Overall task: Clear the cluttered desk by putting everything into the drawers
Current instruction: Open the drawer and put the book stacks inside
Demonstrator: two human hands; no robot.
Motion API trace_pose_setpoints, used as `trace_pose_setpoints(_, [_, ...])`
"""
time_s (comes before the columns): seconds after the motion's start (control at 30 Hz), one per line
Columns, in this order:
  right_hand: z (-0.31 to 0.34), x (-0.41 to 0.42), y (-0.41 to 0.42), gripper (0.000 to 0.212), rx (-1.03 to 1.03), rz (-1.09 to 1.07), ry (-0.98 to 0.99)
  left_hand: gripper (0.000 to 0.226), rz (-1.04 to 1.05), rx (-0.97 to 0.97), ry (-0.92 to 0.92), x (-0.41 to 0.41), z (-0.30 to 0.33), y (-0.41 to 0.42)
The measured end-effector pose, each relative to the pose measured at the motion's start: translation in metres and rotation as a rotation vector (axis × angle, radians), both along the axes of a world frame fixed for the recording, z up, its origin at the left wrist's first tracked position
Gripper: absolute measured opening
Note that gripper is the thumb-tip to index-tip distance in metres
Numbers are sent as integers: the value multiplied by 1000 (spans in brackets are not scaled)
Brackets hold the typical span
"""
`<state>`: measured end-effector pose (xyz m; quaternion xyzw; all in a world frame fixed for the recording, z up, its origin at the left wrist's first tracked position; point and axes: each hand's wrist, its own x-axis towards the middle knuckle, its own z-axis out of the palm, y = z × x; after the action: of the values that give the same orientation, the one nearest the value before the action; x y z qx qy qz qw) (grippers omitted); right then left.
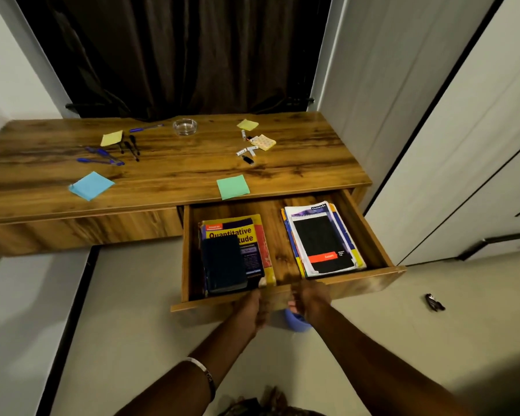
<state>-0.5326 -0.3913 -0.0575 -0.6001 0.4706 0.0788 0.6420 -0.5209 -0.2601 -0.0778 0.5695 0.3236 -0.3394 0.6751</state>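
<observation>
Gripping the near front edge of the open drawer [285,291] are both hands, left hand [254,309] and right hand [308,301], fingers curled over it; books are lying inside, sticky notes [232,186] and pens [102,156] sitting on the desk [168,172] beyond.

Open drawer [370,229] below the right part of the surface [174,172].
In the drawer, a book stack [234,253] lies left, notebooks [323,238] right; on the surface, pens [108,154] left, glass dish [185,127] behind centre, small markers [248,145] right, two paper pads [91,185] near the front edge.
</observation>
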Motion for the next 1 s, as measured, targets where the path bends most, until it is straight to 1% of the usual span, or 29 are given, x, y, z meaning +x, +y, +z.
trace_pose_setpoints(0.13, [-3,-2,0,16,78,-25,56,27,52,32,-10,0,2,-3])
trace_pose_setpoints(0.3, [-2,4,1,23,82,-115,-11,22,103,-32,14,2,7,-7])
trace_pose_setpoints(0.37, [-2,6,1,23,49,-129,-17,21,114,-55,8,4,8,-7])
trace_pose_setpoints(0.63, [-4,30,-10,20,54,-34,1,20,190,-83,-17,25,17,-13])
trace_pose_setpoints(0.73, [-6,47,-11,19,66,-36,4,20,196,-71,-21,38,17,-15])
trace_pose_setpoints(0.8, [-19,61,-15,15,54,-70,9,17,217,-70,-22,48,16,-18])
trace_pose_setpoints(0.87, [-41,79,-25,21,14,-29,31,17,239,-65,-32,57,15,-20])
trace_pose_setpoints(0.93, [-67,98,-38,20,20,21,58,20,263,-67,-39,66,16,-22])
trace_pose_setpoints(1.0, [-52,108,-37,19,80,77,65,21,290,-58,-40,76,16,-26])
